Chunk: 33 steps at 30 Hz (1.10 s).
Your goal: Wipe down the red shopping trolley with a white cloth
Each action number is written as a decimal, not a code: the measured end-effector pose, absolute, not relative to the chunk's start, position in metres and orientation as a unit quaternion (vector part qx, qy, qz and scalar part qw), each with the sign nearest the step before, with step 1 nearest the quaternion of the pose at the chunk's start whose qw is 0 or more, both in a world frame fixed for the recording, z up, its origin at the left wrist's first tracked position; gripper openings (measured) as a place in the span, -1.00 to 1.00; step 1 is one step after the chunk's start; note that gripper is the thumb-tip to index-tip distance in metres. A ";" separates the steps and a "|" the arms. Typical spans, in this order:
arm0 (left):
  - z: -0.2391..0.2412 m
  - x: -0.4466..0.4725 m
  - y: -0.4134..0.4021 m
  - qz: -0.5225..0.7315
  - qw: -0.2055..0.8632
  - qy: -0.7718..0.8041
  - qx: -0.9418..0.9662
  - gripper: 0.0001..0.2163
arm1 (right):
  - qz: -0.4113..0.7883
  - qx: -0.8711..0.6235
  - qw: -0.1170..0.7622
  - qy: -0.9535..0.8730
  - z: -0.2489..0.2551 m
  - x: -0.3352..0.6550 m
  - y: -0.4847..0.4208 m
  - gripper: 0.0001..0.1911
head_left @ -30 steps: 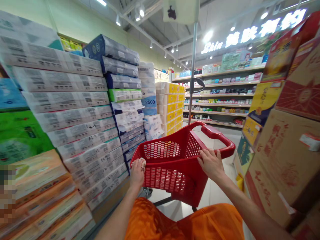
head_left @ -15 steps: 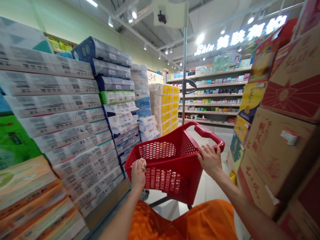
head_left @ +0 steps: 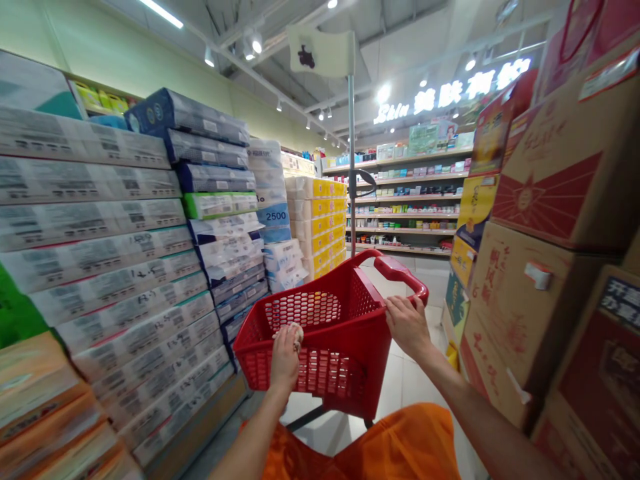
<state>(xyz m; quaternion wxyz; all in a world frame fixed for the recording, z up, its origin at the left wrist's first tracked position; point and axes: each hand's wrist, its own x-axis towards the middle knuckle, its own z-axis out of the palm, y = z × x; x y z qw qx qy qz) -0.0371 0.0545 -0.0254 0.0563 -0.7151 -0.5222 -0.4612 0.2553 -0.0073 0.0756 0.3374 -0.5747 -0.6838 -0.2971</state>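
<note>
Holding white cloth (head_left: 296, 331) on near rim of red basket (head_left: 345, 373) in left hand (head_left: 285, 357), gripping right rim with right hand (head_left: 407, 327), between tissue packs (head_left: 125, 267) and cartons (head_left: 540, 220)

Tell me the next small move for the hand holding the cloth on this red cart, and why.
Probably slide the left hand with its pale cloth along the near rim of the red cart: the cloth sits bunched on that rim at one spot, and the right hand grips the rim by the handle, steadying it.
</note>
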 end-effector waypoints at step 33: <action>-0.018 -0.026 0.044 -0.417 0.068 -0.492 -0.761 -0.63 | -0.267 -0.581 0.328 -0.696 0.069 0.212 -0.014 -0.68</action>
